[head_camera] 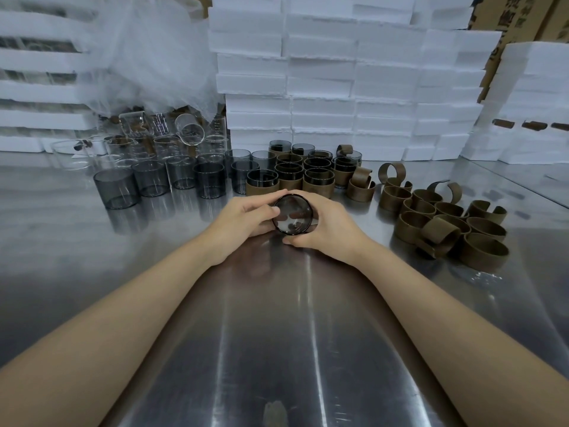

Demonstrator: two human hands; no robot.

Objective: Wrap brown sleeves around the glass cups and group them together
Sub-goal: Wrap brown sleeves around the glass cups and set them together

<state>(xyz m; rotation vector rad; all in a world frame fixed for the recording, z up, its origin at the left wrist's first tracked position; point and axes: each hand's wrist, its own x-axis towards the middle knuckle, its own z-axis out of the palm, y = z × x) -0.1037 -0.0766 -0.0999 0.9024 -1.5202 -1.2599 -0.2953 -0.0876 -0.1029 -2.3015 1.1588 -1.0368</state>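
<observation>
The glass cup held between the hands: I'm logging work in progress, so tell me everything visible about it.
The glass cup is a short, round tumbler of smoky grey, see-through glass with a dark rim. It is tipped so that one circular end faces the camera, and brownish patches show through it. The left hand grips its left side; the right hand curls round its right side and underneath. It is low over the steel table, in front of the sleeved cups. Whether it wears a sleeve cannot be told.

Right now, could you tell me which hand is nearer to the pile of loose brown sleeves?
Right. The right hand holds the cup just left of the loose sleeves; the left hand sits beyond it.
</observation>
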